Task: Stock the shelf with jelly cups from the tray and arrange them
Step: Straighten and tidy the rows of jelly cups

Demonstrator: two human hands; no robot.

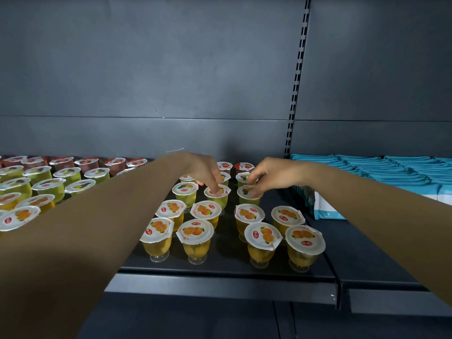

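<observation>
Sealed jelly cups stand in rows on the dark shelf (227,267): orange ones (195,232) in front, green ones behind, red ones (224,165) at the back. My left hand (203,171) reaches in from the left. Its curled fingertips and thumb grip the lid rim of a green jelly cup (221,200). My right hand (271,176) comes from the right and pinches the lid of the neighbouring green jelly cup (248,200). Both cups stand upright on the shelf. No tray is in view.
More green, orange and red cups (44,184) fill the shelf to the left, partly behind my left forearm. Blue and white packets (391,172) are stacked on the adjoining shelf at right. A slotted upright (297,77) divides the grey back panels.
</observation>
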